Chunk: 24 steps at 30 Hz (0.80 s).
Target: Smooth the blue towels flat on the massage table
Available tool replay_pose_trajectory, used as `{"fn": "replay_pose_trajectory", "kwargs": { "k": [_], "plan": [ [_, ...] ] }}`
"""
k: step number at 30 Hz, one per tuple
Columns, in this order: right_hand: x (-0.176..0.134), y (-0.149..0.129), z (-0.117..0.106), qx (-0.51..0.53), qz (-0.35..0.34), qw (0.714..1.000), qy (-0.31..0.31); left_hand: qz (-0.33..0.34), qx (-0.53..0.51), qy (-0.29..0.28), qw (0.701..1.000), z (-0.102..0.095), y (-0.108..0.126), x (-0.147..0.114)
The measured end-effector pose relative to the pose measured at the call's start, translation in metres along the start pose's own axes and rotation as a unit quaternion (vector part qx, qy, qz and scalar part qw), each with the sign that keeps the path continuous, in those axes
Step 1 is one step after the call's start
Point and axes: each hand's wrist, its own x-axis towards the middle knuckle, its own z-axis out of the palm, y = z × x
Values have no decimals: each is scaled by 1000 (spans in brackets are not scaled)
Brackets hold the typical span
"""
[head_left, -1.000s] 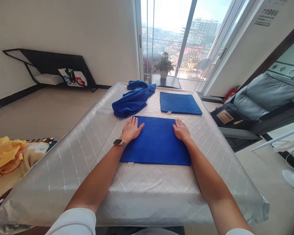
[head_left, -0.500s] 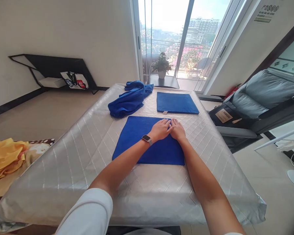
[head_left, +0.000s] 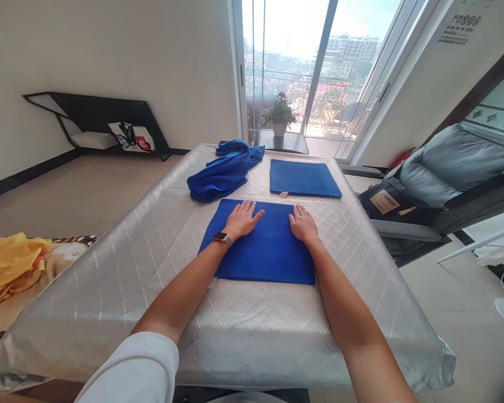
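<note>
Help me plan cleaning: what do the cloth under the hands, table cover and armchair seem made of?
Cloth: matte fabric, perhaps microfibre; no bright reflections. Table cover: probably plastic, glossy; silvery highlights. Armchair: leather or imitation, can't tell which; soft sheen, wrinkles.

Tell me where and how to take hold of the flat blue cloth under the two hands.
Likely the middle of the near edge of the flat blue cloth, from the near side, sliding underneath: it lies flat, and that stretch is uncovered, while the left hand and right hand rest toward the far edge.
</note>
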Motion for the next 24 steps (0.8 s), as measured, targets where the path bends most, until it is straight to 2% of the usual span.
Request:
{"fn": "replay_pose_trajectory", "kwargs": {
  "k": [4,7,24],
  "plan": [
    [2,2,1,-4,0,1000,-4,-71,15,6,997,-11,-46,-12],
    [3,3,3,-7,0,1000,-2,-102,10,8,995,-14,-61,-16],
    [9,6,4,-30,7,999,-16,-98,-1,42,994,-10,-60,-15]
  ]
}}
